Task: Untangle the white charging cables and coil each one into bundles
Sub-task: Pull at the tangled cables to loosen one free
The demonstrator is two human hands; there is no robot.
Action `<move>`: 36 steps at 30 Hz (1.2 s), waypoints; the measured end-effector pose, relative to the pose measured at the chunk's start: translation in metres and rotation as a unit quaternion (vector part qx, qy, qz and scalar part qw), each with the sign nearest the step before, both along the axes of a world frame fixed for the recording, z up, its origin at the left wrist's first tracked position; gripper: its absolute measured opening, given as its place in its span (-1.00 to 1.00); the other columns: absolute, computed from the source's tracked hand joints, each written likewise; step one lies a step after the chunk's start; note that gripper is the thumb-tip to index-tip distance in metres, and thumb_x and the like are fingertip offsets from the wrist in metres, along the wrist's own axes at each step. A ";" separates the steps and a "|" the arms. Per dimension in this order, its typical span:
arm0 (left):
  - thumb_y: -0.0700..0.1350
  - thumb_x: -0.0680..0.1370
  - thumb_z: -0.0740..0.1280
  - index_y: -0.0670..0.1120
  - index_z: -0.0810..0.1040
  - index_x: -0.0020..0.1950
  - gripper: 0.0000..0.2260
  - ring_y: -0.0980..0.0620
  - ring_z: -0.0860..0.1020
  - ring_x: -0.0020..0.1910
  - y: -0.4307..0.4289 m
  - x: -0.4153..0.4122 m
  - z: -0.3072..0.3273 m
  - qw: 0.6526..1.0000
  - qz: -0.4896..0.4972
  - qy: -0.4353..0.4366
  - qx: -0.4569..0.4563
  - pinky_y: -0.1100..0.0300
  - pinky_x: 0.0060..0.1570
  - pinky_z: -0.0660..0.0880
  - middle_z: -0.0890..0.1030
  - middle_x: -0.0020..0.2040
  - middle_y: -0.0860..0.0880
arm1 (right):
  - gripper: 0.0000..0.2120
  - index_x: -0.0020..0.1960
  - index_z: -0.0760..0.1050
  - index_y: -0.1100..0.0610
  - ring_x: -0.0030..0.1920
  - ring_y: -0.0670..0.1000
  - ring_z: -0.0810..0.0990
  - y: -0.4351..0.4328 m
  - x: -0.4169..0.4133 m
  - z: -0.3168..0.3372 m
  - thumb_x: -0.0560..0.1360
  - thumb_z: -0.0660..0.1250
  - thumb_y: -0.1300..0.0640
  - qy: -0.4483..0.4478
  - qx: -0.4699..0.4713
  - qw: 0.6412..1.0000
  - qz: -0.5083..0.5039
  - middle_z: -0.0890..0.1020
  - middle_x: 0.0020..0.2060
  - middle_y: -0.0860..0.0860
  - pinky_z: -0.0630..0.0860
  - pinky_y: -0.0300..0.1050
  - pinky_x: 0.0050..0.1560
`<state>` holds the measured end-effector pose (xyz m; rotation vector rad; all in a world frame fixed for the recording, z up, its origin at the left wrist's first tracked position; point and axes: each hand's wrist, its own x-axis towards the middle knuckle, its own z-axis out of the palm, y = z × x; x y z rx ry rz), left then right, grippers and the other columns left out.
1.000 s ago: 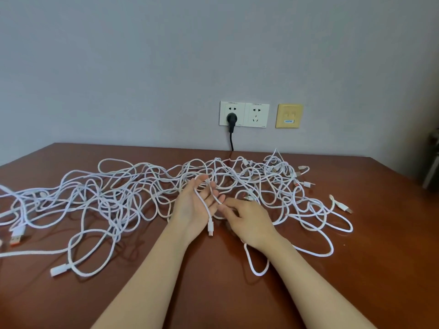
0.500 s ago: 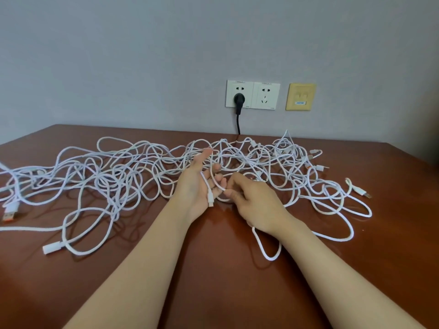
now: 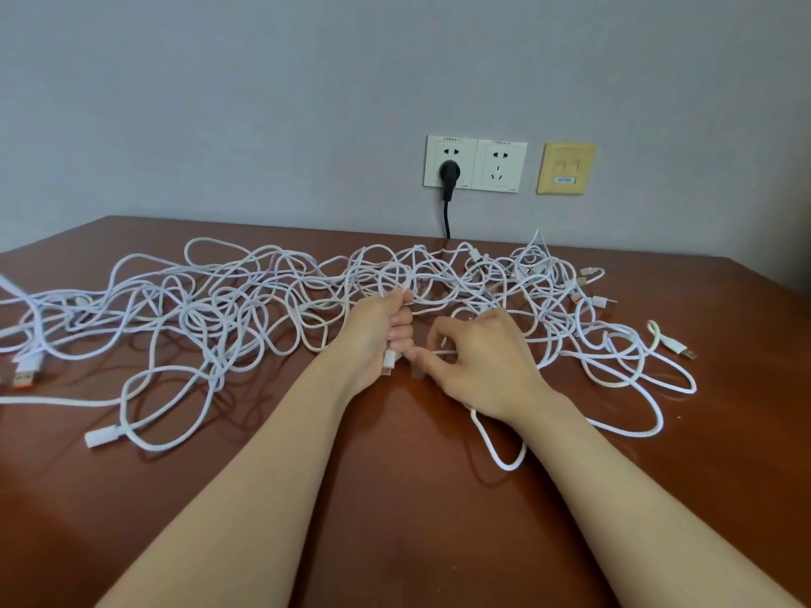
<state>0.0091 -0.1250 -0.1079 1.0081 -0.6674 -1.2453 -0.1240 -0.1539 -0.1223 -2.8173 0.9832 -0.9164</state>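
Note:
A wide tangle of white charging cables (image 3: 245, 309) sprawls across the brown table (image 3: 395, 498), from the left edge to the right. My left hand (image 3: 375, 340) is curled into a fist round one white cable, whose plug end (image 3: 388, 364) hangs below the fingers. Just to its right, my right hand (image 3: 478, 366) pinches the same white cable (image 3: 439, 353) between thumb and forefinger. A loop of cable (image 3: 504, 458) trails out from under my right wrist.
Loose connectors lie at the tangle's edges: an orange-tipped USB plug (image 3: 24, 375) at far left, a white plug (image 3: 103, 435) near front left, another plug (image 3: 678, 346) at right. Wall sockets (image 3: 476, 163) with a black plug (image 3: 448, 173) sit behind the table.
My left hand went from open, with the cable lying across its palm, to a fist round the cable. My right hand kept its pinch close beside it.

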 end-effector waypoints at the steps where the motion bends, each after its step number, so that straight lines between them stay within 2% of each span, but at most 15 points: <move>1: -0.19 0.67 0.01 -0.12 0.35 -0.17 -0.75 0.20 0.15 -0.68 -0.001 0.002 0.000 1.000 0.013 0.000 0.006 0.39 -0.67 0.10 0.23 -0.61 0.09 | -0.68 -0.29 0.43 0.03 -0.44 -0.11 0.38 0.001 -0.001 0.003 0.40 0.11 -0.19 0.007 -0.009 1.000 -0.009 0.41 -0.56 -0.13 0.27 -0.11 0.09; 4: -0.25 0.65 -0.02 -0.11 0.31 -0.19 -0.75 0.20 0.13 -0.69 -0.004 0.006 0.002 0.998 0.059 0.010 0.013 0.39 -0.70 0.07 0.22 -0.62 0.09 | -0.76 -0.35 0.42 0.01 -0.43 -0.16 0.32 -0.001 -0.007 0.010 0.37 0.12 -0.09 -0.008 0.006 1.000 -0.005 0.36 -0.54 -0.16 0.23 -0.10 0.16; 8: -0.27 0.64 -0.04 -0.11 0.37 -0.09 -0.76 0.21 0.13 -0.71 -0.007 0.001 0.002 0.997 0.072 -0.003 0.037 0.40 -0.71 0.05 0.22 -0.62 0.07 | -0.80 -0.43 0.39 0.09 -0.37 -0.07 0.40 0.004 0.001 0.014 0.33 0.30 0.08 -0.221 0.110 0.968 0.040 0.43 -0.47 -0.09 0.35 -0.15 -0.19; 10: -0.27 0.64 -0.01 -0.12 0.43 0.09 -0.77 0.20 0.16 -0.71 -0.007 -0.003 0.003 0.994 0.090 -0.050 0.044 0.39 -0.71 0.09 0.24 -0.55 0.03 | -0.76 -0.42 0.42 0.19 -0.42 -0.08 0.35 0.010 0.008 0.014 0.35 0.38 0.14 -0.269 0.182 0.944 0.063 0.41 -0.48 -0.02 0.29 -0.21 -0.32; 11: -0.25 0.64 0.01 -0.13 0.44 0.03 -0.79 0.18 0.20 -0.69 -0.008 -0.004 0.002 0.990 0.099 -0.092 0.040 0.38 -0.69 0.13 0.25 -0.49 0.00 | -0.75 -0.41 0.44 0.22 -0.45 -0.09 0.32 0.011 0.009 0.014 0.38 0.41 0.18 -0.275 0.211 0.935 0.076 0.40 -0.50 0.02 0.27 -0.23 -0.36; 15: -0.07 0.66 0.04 -0.06 0.40 -0.20 -0.72 0.02 0.35 -0.40 -0.008 -0.008 -0.008 0.945 0.106 -0.309 -0.001 0.18 -0.38 0.29 0.38 -0.36 -0.04 | -0.72 -0.41 0.45 0.21 -0.53 -0.12 0.21 0.008 0.008 0.008 0.42 0.43 0.22 -0.312 0.240 0.916 0.082 0.24 -0.60 -0.09 0.23 -0.37 -0.41; 17: 0.07 0.65 0.01 -0.08 0.50 -0.06 -0.64 -0.11 0.51 -0.16 -0.009 -0.010 -0.009 0.933 0.088 -0.349 -0.016 0.05 -0.12 0.40 0.55 -0.18 -0.10 | -0.71 -0.41 0.43 0.17 -0.52 -0.11 0.21 0.005 0.010 0.006 0.45 0.40 0.20 -0.317 0.235 0.915 0.085 0.24 -0.58 -0.05 0.25 -0.38 -0.39; 19: 0.18 0.61 -0.08 -0.14 0.52 0.14 -0.48 -0.16 0.51 0.14 -0.010 -0.009 -0.008 0.925 0.076 -0.371 -0.020 -0.02 0.12 0.40 0.58 0.04 -0.12 | -0.72 -0.38 0.44 0.15 -0.48 -0.04 0.34 0.004 0.010 0.006 0.48 0.31 0.10 -0.301 0.227 0.921 0.094 0.35 -0.55 0.08 0.31 -0.21 -0.36; 22: 0.33 0.49 -0.16 -0.11 0.54 0.16 -0.30 -0.14 0.48 0.24 -0.011 -0.012 -0.008 0.920 0.026 -0.389 -0.035 -0.06 0.24 0.36 0.59 0.08 -0.09 | -0.75 -0.35 0.44 0.04 -0.35 -0.08 0.50 0.001 0.010 0.003 0.47 0.17 0.02 -0.271 0.200 0.938 0.081 0.49 -0.47 -0.02 0.37 -0.14 -0.24; 24: 0.42 0.43 -0.18 0.01 0.57 -0.04 -0.32 -0.12 0.52 0.14 -0.010 -0.012 -0.009 0.921 -0.007 -0.388 -0.042 -0.14 0.31 0.35 0.60 -0.02 -0.05 | -0.77 -0.28 0.45 0.07 -0.29 -0.10 0.48 -0.001 0.010 0.002 0.49 0.15 0.01 -0.240 0.140 0.959 0.057 0.51 -0.38 -0.08 0.37 -0.15 -0.22; 27: 0.44 0.45 -0.15 -0.05 0.60 -0.08 -0.28 -0.05 0.58 0.06 -0.014 -0.009 -0.012 0.940 -0.046 -0.337 -0.035 -0.04 0.23 0.43 0.63 -0.03 -0.08 | -0.86 -0.25 0.42 -0.01 -0.26 -0.09 0.47 -0.005 0.010 0.002 0.48 0.27 0.06 -0.267 0.119 0.955 0.038 0.49 -0.32 -0.08 0.36 -0.19 -0.20; 29: 0.39 0.47 -0.19 -0.10 0.61 -0.20 -0.26 0.03 0.57 -0.21 -0.012 -0.011 -0.010 0.937 -0.085 -0.333 -0.056 0.16 -0.02 0.49 0.59 -0.17 -0.16 | -0.88 -0.19 0.43 0.03 -0.27 -0.12 0.44 -0.008 0.008 0.004 0.45 0.35 0.18 -0.298 0.116 0.947 0.021 0.47 -0.30 -0.07 0.34 -0.29 -0.21; 31: 0.30 0.56 -0.18 -0.05 0.48 -0.38 -0.36 0.02 0.39 -0.45 -0.009 -0.015 -0.008 0.917 -0.123 -0.371 -0.086 0.23 -0.37 0.35 0.43 -0.40 -0.14 | -0.89 -0.10 0.47 0.11 -0.27 -0.18 0.39 -0.011 0.006 0.005 0.41 0.35 0.26 -0.312 0.082 0.946 -0.007 0.39 -0.27 -0.11 0.29 -0.42 -0.22; 33: 0.19 0.61 -0.04 -0.06 0.36 -0.34 -0.53 0.08 0.21 -0.53 -0.006 -0.015 -0.006 0.899 -0.139 -0.407 -0.085 0.23 -0.48 0.14 0.29 -0.56 0.02 | -0.87 -0.07 0.52 0.17 -0.27 -0.22 0.37 -0.012 0.005 0.006 0.39 0.31 0.20 -0.315 0.060 0.947 -0.017 0.34 -0.24 -0.14 0.29 -0.47 -0.21; 36: 0.02 0.63 0.05 -0.09 0.30 -0.28 -0.67 0.18 0.18 -0.59 -0.002 -0.014 -0.004 0.910 -0.148 -0.380 -0.073 0.33 -0.55 0.11 0.22 -0.61 0.12 | -0.87 -0.13 0.52 0.18 -0.29 -0.10 0.41 -0.016 0.001 0.004 0.52 0.26 0.15 -0.277 0.074 0.958 -0.009 0.46 -0.29 -0.04 0.31 -0.37 -0.22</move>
